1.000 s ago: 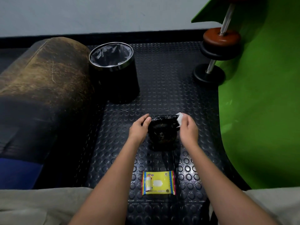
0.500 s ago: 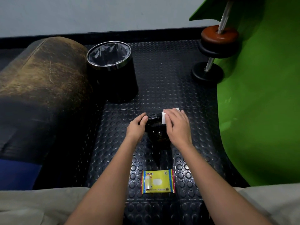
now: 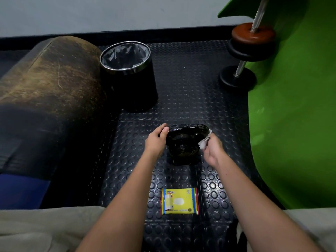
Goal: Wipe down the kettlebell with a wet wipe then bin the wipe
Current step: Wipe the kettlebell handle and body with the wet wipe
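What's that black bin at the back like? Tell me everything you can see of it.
The bin is a round black can that widens a little toward its base, with a shiny metal ring round the rim. A grey plastic liner is tucked inside and looks crumpled; nothing shows in it. It stands upright on the studded black mat, close beside a worn brown padded roll. Neither hand touches it.

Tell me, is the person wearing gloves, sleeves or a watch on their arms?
No. The left hand and the right hand are bare, with no gloves, and I see no rings. Both forearms are bare too, all the way down to the picture's bottom edge: no sleeves, watch or bracelets show.
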